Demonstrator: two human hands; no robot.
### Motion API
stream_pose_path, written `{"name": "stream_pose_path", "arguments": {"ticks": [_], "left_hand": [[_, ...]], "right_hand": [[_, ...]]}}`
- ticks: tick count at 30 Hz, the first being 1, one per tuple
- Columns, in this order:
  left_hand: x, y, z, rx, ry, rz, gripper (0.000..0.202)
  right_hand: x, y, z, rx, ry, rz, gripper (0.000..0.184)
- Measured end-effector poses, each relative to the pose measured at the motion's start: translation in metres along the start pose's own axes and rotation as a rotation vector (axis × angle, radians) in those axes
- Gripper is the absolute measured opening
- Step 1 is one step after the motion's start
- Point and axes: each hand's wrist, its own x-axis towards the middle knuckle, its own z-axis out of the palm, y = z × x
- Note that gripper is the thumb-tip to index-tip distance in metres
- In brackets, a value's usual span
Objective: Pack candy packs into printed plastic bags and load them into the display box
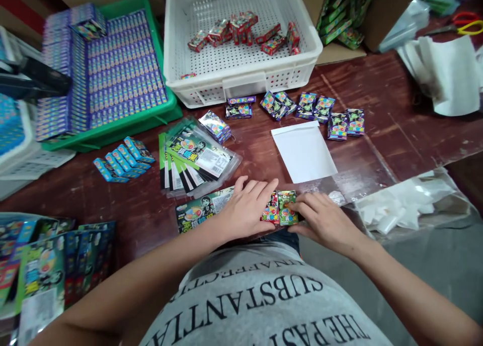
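On the table edge in front of me lies a clear plastic bag with a green and black printed card (194, 214). My left hand (247, 207) is over the bag's right end, fingers along the top and thumb at the lower edge, hiding what is beneath. A small red printed box (270, 209) shows beside its fingers. Touching that on the right is a small green printed box (288, 208), held at its right side by the fingers and thumb of my right hand (319, 218). Just above is a fanned stack of similar bags (196, 155).
Purple boxes (315, 107) lie behind a white paper sheet (304, 150). A white basket (245, 84) holds red boxes; a green tray (166, 112) holds purple ones. Blue boxes (123, 160) and filled bags (41, 270) are left. An open carton (411, 205) with white scraps is right.
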Motion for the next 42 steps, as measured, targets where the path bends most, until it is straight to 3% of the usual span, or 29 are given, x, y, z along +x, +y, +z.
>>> {"name": "stream_pose_path", "arguments": {"ticks": [7,12,17,21,25,30,34,37,42], "left_hand": [[-0.003,-0.006,0.004,-0.023,-0.004,0.047,0.12],[-0.029,-0.013,-0.005,0.033,0.072,-0.025,0.128],[-0.082,-0.037,-0.017,0.106,0.1,-0.327,0.104],[-0.107,-0.045,-0.015,0.081,0.026,-0.304,0.08],[-0.112,-0.045,-0.01,0.041,0.021,-0.264,0.076],[-0.111,-0.051,-0.008,-0.072,0.019,-0.186,0.079],[-0.108,-0.053,-0.002,-0.147,0.033,-0.111,0.082],[-0.104,-0.049,0.006,-0.143,0.081,-0.152,0.083],[-0.102,-0.044,0.011,-0.134,0.117,-0.228,0.085]], "right_hand": [[0.034,0.005,0.006,0.129,0.027,-0.16,0.085],[0.039,-0.005,0.012,0.127,0.045,-0.131,0.082],[0.032,-0.007,0.016,0.074,0.097,-0.091,0.097],[0.033,-0.008,0.024,0.061,0.077,-0.083,0.084],[0.038,-0.011,0.025,0.189,0.098,-0.139,0.075],[0.053,-0.012,0.013,0.371,-0.076,-0.292,0.074],[0.073,-0.017,0.016,0.31,-0.079,-0.315,0.072],[0.081,-0.022,0.024,0.263,-0.052,-0.286,0.07],[0.07,-0.018,0.017,0.223,-0.051,-0.258,0.09]]}}
